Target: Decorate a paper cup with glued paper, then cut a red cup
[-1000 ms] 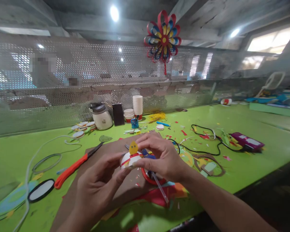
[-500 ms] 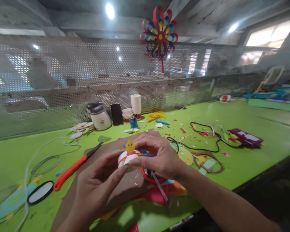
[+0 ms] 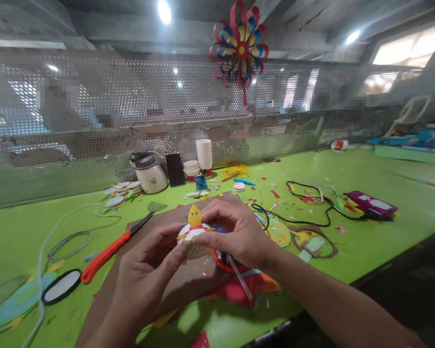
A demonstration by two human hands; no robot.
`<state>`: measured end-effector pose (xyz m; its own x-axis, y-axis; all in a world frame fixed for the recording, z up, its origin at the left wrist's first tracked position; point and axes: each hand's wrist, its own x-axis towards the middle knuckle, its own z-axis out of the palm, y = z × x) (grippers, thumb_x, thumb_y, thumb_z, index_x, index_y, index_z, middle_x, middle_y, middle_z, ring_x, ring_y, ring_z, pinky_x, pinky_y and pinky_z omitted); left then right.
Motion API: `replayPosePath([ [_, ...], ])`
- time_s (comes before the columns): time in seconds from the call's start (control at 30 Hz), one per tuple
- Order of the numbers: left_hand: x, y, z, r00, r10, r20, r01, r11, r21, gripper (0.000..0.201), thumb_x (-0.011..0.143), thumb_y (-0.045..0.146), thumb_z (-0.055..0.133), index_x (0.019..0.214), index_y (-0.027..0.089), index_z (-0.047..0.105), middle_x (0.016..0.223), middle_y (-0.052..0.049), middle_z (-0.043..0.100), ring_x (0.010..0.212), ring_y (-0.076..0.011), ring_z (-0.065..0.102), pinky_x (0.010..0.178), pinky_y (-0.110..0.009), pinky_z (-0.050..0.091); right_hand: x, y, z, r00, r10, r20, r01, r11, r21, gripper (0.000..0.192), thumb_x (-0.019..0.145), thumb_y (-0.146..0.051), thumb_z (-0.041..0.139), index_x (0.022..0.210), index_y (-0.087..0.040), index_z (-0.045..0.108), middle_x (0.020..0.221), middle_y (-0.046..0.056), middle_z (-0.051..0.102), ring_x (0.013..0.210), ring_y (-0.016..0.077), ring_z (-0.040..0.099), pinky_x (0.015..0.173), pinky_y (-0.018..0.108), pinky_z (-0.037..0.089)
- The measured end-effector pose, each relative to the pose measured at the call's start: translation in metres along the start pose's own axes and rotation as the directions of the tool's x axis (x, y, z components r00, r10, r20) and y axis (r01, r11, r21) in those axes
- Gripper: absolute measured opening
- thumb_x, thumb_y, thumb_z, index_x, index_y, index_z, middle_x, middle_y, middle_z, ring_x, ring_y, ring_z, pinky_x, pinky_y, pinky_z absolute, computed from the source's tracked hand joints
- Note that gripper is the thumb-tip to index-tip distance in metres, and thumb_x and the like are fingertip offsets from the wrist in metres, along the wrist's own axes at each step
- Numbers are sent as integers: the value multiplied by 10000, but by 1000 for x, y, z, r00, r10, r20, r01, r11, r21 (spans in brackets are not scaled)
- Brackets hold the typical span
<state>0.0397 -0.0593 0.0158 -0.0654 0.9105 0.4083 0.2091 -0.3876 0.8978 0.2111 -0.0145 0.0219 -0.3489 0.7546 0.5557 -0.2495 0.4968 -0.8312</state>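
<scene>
Both hands' grip unchanged on paper figure [image 3: 193, 231] (tilted slightly).

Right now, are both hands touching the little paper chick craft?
Touching. The head view shows left hand and right hand fingertips pinching the paper chick craft.

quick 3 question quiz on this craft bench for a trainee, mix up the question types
1. True or false: both hands hold the small paper craft.
2. What lies just left of the left hand? A) orange-handled scissors B) a hammer C) a ruler
3. Fill in: the stack of paper cups stands at the back of the green ____.

Key: 1 true, with the right hand pinching it from the right side; 2 A; 3 table.
</scene>
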Motion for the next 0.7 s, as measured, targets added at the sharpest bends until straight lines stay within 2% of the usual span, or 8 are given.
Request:
replayPosePath([
  [0.13,0,1,0,1000,23,7,-23,1000,-5,251,737,360,760,934,211,711,876,-51,782,752,-206,741,665,-240,601,-2,0,0,1000,7,25,-7,1000,2,263,744,-378,760,892,-184,665,901,43,640,816,159,599,763,339,510],
  [0.23,0,-2,-4,996,82,29,-82,997,3,228,741,328,760,933,214,710,879,-54,782,751,-204,744,662,-241,606,-5,-1,1,999,-35,-17,35,999,-5,325,728,-334,776,986,-204,628,967,51,638,882,176,616,806,353,521],
  [0.3,-1,-5,-6,993,117,9,-117,993,26,234,724,307,776,929,215,711,882,-53,780,766,-207,744,678,-253,611,-7,-2,2,995,-93,-42,92,996,-19,331,719,-296,782,991,-211,613,962,44,627,889,175,614,813,348,526],
  [0.43,-3,-6,-7,987,156,-30,-154,987,42,241,705,292,791,924,229,713,912,-45,776,804,-211,739,726,-288,617,-8,-5,2,986,-164,-8,163,986,-17,281,742,-232,756,986,-211,617,950,39,619,911,173,602,835,345,527],
  [0.7,-2,2,0,987,148,-56,-149,989,-15,240,696,347,796,900,241,726,943,-44,770,880,-233,723,824,-359,601,-8,-6,1,990,-139,25,138,990,21,252,778,-268,734,991,-215,611,1019,58,619,1003,191,594,920,383,512],
])
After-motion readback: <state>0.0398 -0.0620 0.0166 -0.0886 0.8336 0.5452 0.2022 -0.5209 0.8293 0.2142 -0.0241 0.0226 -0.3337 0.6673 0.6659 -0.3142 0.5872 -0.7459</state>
